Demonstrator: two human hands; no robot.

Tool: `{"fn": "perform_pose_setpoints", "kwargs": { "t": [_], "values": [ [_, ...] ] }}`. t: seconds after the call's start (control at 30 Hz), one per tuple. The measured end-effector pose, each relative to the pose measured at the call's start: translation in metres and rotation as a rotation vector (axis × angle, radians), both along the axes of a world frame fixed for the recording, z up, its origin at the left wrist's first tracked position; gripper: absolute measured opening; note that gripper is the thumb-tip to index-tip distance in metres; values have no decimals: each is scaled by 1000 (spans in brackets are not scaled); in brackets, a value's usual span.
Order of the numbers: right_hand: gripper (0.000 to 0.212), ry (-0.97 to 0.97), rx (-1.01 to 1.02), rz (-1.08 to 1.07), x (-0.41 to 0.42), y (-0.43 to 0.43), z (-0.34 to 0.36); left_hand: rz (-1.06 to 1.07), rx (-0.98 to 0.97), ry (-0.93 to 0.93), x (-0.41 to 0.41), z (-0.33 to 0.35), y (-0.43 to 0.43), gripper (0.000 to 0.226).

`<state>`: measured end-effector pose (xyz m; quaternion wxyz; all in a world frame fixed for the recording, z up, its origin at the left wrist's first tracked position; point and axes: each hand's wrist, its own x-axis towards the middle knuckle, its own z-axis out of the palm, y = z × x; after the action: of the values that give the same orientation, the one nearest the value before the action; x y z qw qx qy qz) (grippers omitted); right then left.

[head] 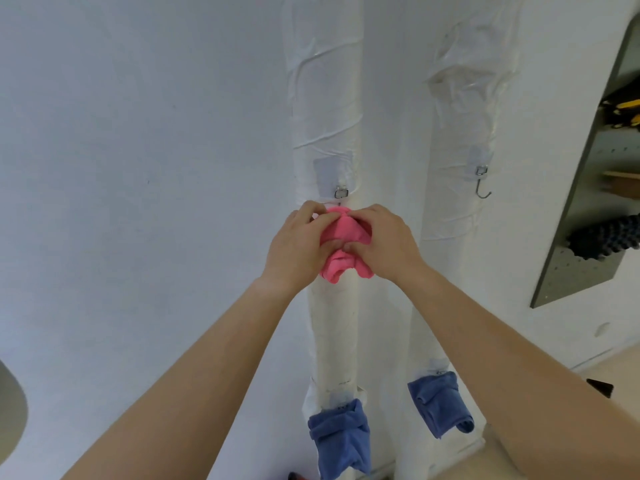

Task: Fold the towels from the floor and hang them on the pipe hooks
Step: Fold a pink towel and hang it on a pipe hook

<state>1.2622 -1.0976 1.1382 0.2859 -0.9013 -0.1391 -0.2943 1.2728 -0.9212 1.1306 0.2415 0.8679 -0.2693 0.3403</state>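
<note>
With the left hand (300,245) and right hand (382,244) both clamped on the pink towel (346,228), bunched against the left pipe (332,323) just below its hook (341,192), the hook tip is hidden, so the fabric may miss it and drop on release.

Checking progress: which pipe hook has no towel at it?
The upper metal hook on the right white pipe; blue towels cover the lower two, and both hands hold a pink towel at the upper-left one.
</note>
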Motion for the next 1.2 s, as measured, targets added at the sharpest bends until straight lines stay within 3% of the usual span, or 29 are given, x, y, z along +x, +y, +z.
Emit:
{"fn": "perform_pose_setpoints", "kwargs": {
  "t": [0.2,0.43,0.77,1.03,1.2],
  "values": [
    [41,-7,53,-60,-3,8,-1,-14,-21,58,-2,8,-1,47],
    [50,189,44,70,-24,-1,31,7,122,135,-9,30,9,50],
    [46,112,14,-29,-46,13,69,25,-5,142,-15,54,29,42],
    [42,68,-137,-21,-63,78,60,141,-25,167,-31,35,85,40],
    [41,56,-250,111,-54,143,31,278,-59,251,-48,5,147,41]
  ]
}}
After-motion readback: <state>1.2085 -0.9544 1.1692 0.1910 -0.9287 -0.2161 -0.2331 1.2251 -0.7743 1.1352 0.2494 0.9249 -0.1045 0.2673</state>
